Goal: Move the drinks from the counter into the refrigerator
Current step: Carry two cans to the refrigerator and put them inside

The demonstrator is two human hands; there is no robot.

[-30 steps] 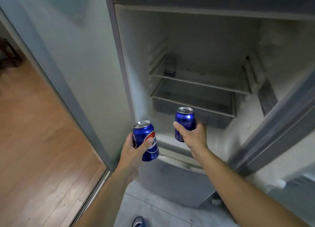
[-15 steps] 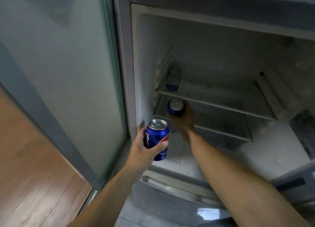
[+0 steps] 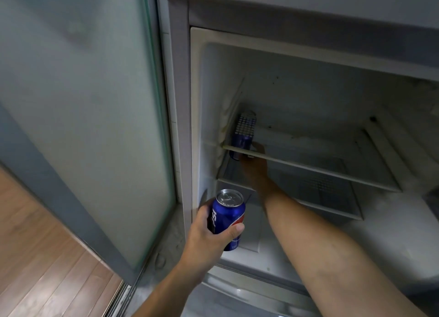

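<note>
Two cans: left fingers [image 3: 234, 230] wrap one [image 3: 228, 218], right fingers [image 3: 257, 147] seemingly grip the other [image 3: 240, 143].

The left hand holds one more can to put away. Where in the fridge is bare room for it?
The upper shelf is bare rightward from the perforated box in its back-left corner. The lower shelf is bare at its right. Its left end is crowded: the right hand holds a can there.

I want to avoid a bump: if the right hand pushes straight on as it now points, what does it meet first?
Probably the fridge's left inner wall. The right hand, holding a blue can under the upper shelf, points back and left toward it. Depth is unclear.
</note>
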